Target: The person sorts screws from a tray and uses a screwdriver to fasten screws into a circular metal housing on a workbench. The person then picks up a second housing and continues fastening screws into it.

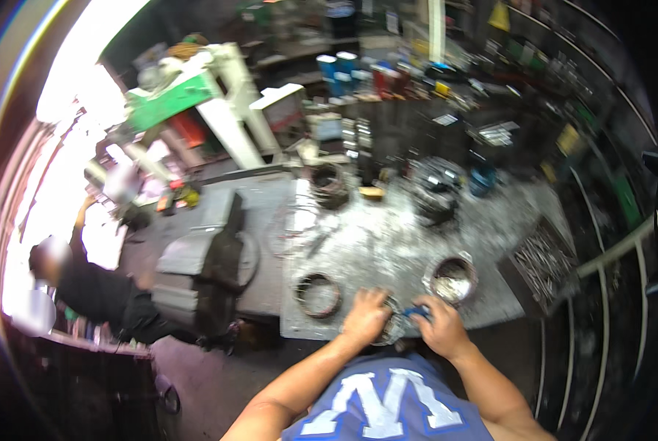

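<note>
Desk (373, 246), near edge: one ring (335, 298), left; left hand (367, 313) at one round part (392, 328), grip unclear; right hand (439, 323) grasping one blue tool (415, 312).

Mottled grey w/ whitish smears on the desk (358, 253). Bright blue on the tool (417, 311) nr front edge, approx. mid. Dark brown-grey on L ring (299, 295) nr front L corner; similar on R ring (471, 276), w/ pale cream patch inside. Silver-grey on metal bits (544, 257) in dark brown tray (517, 277), R edge. Dull yellow on small block (372, 192) nr back edge. Blue-grey on shirt (383, 400), w/ big white print outlined in blue.
</note>
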Demonstrator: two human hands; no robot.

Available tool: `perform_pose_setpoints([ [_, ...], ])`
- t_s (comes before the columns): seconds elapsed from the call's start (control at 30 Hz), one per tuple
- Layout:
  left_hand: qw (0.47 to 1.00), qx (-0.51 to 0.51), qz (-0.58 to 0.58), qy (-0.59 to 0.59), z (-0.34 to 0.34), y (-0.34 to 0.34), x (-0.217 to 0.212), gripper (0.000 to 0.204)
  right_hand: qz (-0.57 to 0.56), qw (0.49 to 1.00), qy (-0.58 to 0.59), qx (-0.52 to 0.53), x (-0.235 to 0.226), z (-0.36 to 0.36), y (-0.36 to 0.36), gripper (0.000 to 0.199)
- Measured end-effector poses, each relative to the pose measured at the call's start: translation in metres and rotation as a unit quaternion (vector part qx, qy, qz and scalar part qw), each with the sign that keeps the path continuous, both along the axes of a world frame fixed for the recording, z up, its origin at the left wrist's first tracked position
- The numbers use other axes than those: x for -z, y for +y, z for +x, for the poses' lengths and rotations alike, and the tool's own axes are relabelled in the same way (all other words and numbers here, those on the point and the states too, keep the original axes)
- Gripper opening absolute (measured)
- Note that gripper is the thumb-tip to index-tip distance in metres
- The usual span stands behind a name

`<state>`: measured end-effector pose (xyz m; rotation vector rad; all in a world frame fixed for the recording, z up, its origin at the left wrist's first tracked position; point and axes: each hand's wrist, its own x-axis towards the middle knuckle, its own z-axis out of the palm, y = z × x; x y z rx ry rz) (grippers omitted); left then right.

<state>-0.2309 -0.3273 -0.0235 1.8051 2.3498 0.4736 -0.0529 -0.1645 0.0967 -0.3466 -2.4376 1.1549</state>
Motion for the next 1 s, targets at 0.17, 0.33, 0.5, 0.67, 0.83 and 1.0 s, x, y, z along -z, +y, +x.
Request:
perform_pose_setpoints([
  [0.17, 1.0, 0.008, 0.001, -0.014, 0.0, -0.001, -0.008, 0.027, 0.035, 0.987, -0.035, -0.154, -0.017, -0.011, 0.006, 0.029],
  [0.33, 0.996, 0.016, 0.069, -0.059, 0.007, -0.005, 0.0, 0.042, 0.149, 0.985, -0.031, -0.085, -0.019, -0.026, -0.003, 0.031],
  [0.5, 0.997, 0.04, 0.07, -0.007, 0.011, -0.014, 0.017, 0.045, 0.013, 0.958, -0.05, -0.282, -0.013, -0.05, 0.023, 0.016],
  [0.67, 0.998, 0.057, 0.017, -0.014, 0.006, -0.012, 0.02, 0.058, -0.206, 0.81, -0.015, -0.549, 0.002, -0.089, 0.038, 0.013],
  [0.83, 0.998, 0.054, 0.004, -0.04, 0.005, -0.017, 0.019, 0.05, -0.331, 0.838, 0.065, -0.429, 0.023, -0.088, 0.029, 0.01],
  [1.0, 0.994, 0.089, 0.067, -0.006, 0.002, -0.018, 0.025, 0.064, -0.282, 0.854, 0.181, -0.399, 0.051, -0.077, 0.018, 0.012],
])
